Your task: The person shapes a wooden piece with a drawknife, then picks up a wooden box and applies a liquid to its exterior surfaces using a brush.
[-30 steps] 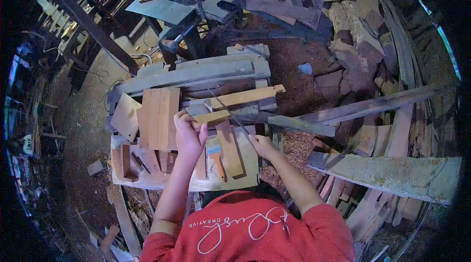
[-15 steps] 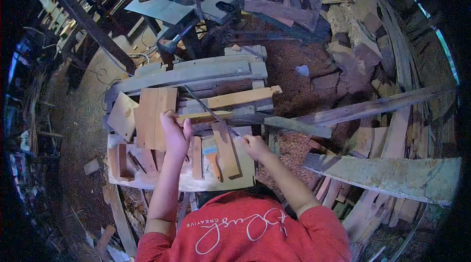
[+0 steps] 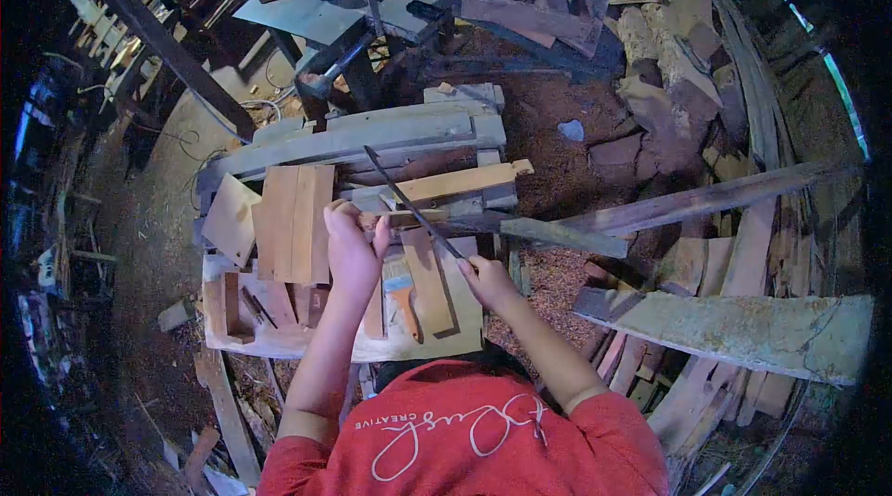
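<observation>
"So, where is the wood being worked?"

"The slim tan stick of wood (image 3: 433, 215) is in the left hand (image 3: 351, 234), fingers and thumb closed round its near end, apparently held up in the air with the free end pointing right. The right hand (image 3: 489, 282) grips the lower end of a long, thin, dark, straight tool (image 3: 392, 182), which slants up and leftward across the stick."

"Do the two touch?"

"They cross in view, but I can't tell whether the tool bears on the wood."

"How would you handle that well?"

"I'd say the left grip matters most. I see nothing propping the stick, so that wrist must take any push. Tuck the thumb back, because the crossing is near it. With the right hand, I'd favour long, even, light strokes at one angle."

"And what's around them?"

"Nearer the body, the pale wooden board surface (image 3: 468, 310) carries a flat brush with an orange handle (image 3: 405, 310) and, just right of it, a long flat brown wooden strip (image 3: 429, 287). Left of the left hand lies a broad reddish-brown wooden panel (image 3: 295, 222). The tool's tip points toward the long grey planks (image 3: 409, 131), so I'd mind its clearance there."
</observation>
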A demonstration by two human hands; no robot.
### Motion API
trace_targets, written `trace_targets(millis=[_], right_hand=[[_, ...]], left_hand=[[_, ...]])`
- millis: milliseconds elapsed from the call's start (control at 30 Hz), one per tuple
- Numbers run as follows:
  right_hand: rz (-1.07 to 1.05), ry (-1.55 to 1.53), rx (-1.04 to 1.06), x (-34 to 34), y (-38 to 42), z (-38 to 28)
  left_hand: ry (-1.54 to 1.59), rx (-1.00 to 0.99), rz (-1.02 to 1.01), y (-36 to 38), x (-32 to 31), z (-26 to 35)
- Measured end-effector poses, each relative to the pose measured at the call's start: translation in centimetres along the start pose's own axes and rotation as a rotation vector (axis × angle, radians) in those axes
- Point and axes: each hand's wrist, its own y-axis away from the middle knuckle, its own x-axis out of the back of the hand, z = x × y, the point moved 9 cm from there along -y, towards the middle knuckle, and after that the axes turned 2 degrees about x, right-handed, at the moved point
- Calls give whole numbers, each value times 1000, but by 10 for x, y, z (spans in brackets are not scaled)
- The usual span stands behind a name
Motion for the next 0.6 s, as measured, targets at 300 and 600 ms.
trace_targets(millis=[300,600], right_hand=[[-55,2,-55,-17,-17,63],[-78,-128,115,-14,-3,29]], left_hand=[[9,-105,-39,13,-7,13],[-2,-140,-12,5,-8,17]])
